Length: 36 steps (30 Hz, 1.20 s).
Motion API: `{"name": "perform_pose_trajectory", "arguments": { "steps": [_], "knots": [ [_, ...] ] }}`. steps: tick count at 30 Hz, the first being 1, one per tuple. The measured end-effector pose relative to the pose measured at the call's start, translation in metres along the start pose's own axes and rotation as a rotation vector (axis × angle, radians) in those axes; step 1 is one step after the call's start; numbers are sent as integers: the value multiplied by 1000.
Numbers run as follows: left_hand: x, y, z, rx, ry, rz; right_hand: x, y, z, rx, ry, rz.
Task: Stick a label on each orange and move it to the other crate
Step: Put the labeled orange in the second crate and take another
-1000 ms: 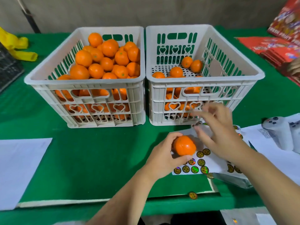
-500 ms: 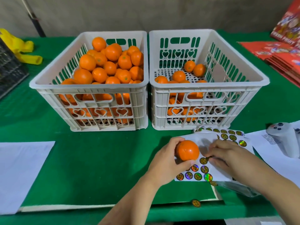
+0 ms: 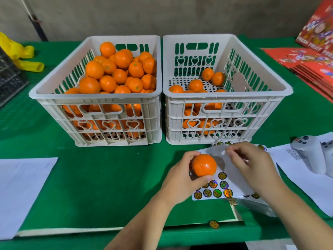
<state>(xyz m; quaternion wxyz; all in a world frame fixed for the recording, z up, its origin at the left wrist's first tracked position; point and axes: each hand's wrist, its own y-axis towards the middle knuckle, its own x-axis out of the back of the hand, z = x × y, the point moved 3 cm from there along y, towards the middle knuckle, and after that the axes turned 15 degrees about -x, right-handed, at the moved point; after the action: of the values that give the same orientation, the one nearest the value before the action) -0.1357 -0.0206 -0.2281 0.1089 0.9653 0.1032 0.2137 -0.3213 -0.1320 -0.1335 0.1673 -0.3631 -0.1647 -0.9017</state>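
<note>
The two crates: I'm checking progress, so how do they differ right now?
The left crate is heaped with oranges up to its rim; the right crate holds only a few, with its perforated floor showing. The right crate has a pale patch on its right inner wall; the left shows none. Both are white slotted plastic with heart cutouts, side by side.

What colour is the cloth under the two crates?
Green; the cloth shows plainly in the head view.

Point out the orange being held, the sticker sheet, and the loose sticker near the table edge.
held orange [image 3: 204, 165], head view, middle of its front skin.
sticker sheet [image 3: 219, 189], head view, lower part among the round stickers.
loose sticker [image 3: 213, 224], head view, centre of the disc.
</note>
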Motion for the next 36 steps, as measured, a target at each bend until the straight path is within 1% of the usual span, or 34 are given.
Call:
{"name": "perform_pose_trajectory", "arguments": {
  "steps": [1,3,5,10,12,15,16,19,23,26,31,33,36],
  "knots": [
    [0,0,0,1,-4,-3,-7,-3,8,77,-28,-20],
    [0,1,0,0,-17,-10,-24,-9,22,214,-117,3],
    [1,0,1,5,-72,-33,-34,-14,27,269,-151,54],
    [3,1,1,32,-246,-104,-37,-18,30,284,-145,107],
    [4,2,1,30,-289,-141,-37,-18,30,299,-158,187],
    [9,2,4,16,-344,-209,-41,-14,29,277,-188,356],
    [10,2,4,14,-352,-215,-44,-13,29,271,-209,375],
    [10,2,1,20,-367,-206,-51,-9,33,258,-227,316],
    [15,2,-3,34,-405,-279,-54,-6,38,311,-187,249],
    [18,2,-3,18,-416,-314,-57,-7,39,354,-161,229],
    [22,2,-9,-18,-424,-370,-57,-4,42,268,-63,238],
    [24,3,-16,-46,-420,-392,-52,-2,50,297,-83,240],
    [36,5,-41,-99,-330,-430,-37,1,71,370,-68,212]
  ]
}}
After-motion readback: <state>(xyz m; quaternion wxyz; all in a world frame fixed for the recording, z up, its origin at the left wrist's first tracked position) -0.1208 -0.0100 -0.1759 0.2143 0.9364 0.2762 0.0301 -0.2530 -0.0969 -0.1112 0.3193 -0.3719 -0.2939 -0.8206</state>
